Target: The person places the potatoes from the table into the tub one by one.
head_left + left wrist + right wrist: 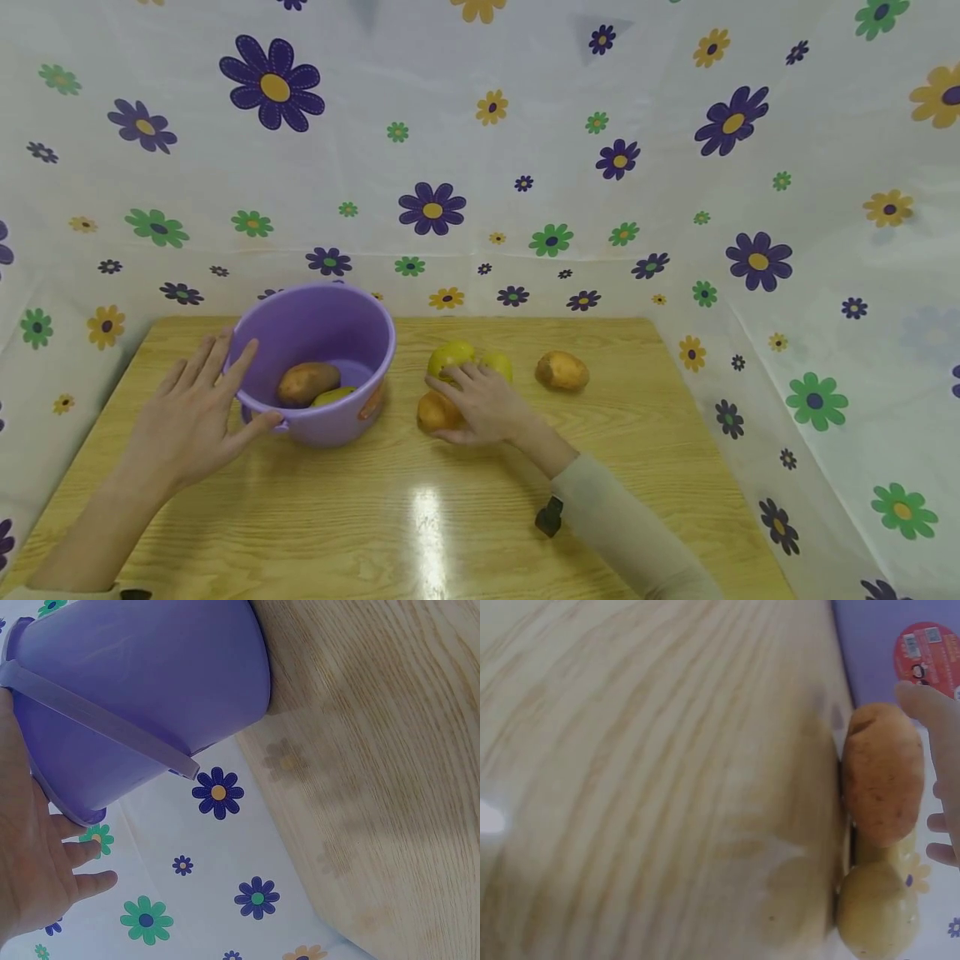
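Bucket (322,429): smooth, apparently plastic, low sheen. Tabletop (337,517): wood-grained, glossy, reflecting light. Potato (885,784) beside bucket: matt, slightly rough skin. Flowered backdrop (360,158): smooth, lightly creased; cloth or plastic undetermined. Sleeve (630,525): matt cloth.

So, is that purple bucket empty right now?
No, the head view shows a brown potato and a partly hidden yellowish item inside the purple bucket.
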Demonstrator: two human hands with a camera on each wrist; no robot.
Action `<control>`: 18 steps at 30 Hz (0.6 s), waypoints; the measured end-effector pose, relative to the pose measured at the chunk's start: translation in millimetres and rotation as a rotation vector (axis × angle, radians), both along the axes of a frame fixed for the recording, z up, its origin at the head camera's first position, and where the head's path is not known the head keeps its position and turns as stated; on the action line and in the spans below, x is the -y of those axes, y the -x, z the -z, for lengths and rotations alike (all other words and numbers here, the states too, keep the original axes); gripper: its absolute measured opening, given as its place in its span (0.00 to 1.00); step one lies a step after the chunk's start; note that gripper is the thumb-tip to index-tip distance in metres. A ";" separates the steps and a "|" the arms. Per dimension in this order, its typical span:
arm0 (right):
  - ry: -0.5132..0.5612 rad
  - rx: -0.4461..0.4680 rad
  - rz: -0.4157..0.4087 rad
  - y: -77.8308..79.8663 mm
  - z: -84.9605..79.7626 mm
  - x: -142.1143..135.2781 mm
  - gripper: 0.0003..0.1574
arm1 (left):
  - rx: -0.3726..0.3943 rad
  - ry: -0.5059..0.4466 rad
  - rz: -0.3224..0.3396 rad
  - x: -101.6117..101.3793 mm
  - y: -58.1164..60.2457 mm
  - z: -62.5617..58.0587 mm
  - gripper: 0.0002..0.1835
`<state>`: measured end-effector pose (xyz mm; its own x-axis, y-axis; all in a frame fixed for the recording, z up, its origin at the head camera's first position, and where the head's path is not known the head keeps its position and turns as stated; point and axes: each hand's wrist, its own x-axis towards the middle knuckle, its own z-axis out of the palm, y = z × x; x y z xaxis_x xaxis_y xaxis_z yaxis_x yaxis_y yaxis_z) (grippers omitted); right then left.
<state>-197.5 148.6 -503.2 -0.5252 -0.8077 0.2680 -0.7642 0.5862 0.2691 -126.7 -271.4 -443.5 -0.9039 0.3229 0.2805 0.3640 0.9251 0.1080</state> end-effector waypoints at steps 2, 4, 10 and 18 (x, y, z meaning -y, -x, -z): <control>-0.010 -0.005 0.001 0.8 5.5 -0.9 0.54 | -0.002 -0.004 0.000 -0.1 -0.5 -0.2 0.55; -0.017 -0.012 0.002 1.0 9.1 -1.3 0.54 | -0.004 -0.007 0.000 -0.1 -1.0 -0.8 0.55; -0.056 0.048 0.031 1.0 14.5 -0.5 0.54 | 0.007 0.000 0.000 -0.2 0.1 -0.3 0.55; -0.110 0.070 0.044 0.8 16.7 2.3 0.50 | 0.015 0.002 -0.004 0.2 0.2 -0.8 0.56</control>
<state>-198.3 146.3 -519.8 -0.5753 -0.8058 0.1400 -0.7574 0.5895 0.2807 -126.8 -271.5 -442.7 -0.9094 0.3195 0.2663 0.3584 0.9268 0.1118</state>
